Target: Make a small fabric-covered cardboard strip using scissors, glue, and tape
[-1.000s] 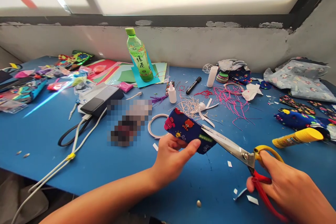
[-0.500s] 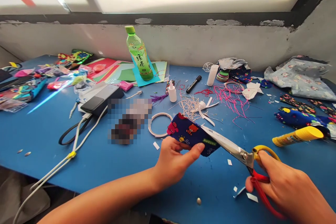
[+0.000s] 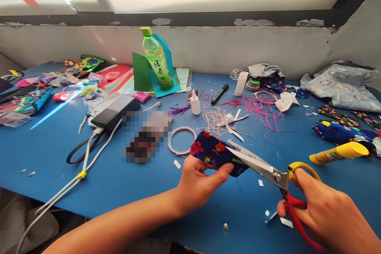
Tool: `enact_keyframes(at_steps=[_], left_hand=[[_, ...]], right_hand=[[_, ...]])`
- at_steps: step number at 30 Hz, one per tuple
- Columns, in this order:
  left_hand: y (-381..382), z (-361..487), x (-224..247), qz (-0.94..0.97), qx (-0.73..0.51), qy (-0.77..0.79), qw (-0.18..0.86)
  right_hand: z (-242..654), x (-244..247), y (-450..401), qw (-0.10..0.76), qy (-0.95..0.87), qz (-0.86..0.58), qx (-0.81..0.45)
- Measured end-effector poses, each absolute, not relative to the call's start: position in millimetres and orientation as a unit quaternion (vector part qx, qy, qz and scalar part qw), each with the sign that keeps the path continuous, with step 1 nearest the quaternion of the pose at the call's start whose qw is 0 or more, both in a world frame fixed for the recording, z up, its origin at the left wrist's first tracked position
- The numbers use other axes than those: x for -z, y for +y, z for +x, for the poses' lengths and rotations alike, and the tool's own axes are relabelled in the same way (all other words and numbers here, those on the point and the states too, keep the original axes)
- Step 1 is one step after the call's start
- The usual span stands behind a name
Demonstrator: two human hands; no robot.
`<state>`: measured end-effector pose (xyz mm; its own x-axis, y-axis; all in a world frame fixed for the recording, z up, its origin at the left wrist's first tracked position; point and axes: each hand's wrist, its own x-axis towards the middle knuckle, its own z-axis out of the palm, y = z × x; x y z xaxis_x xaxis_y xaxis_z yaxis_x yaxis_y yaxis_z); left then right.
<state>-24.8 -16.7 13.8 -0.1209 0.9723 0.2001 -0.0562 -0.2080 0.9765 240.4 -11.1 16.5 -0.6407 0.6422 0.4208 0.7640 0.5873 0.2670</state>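
Cutting deeper than before, the scissors [image 3: 262, 166] in the gripping right hand [image 3: 327, 214] now bite the blue cloth [image 3: 216, 151], pinched by the left hand [image 3: 198, 182].

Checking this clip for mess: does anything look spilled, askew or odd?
Yes. Pink threads lie strewn in a tangle behind the scissors, white paper scraps dot the blue table, and the green tea bottle leans against upturned coloured card.
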Motion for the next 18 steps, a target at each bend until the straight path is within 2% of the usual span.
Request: enact_keyframes(at_steps=[8,18], left_hand=[[-18.2,-25.3,-14.9,0.508,-0.586,0.455,0.439],[-19.7,-24.6,-12.4,0.533,-0.571,0.447,0.435]], right_hand=[[251.5,-7.2,-15.6,0.119,-0.884,-0.399,0.213],[242.0,-10.9,-16.3,0.139,-0.888,-0.395,0.189]])
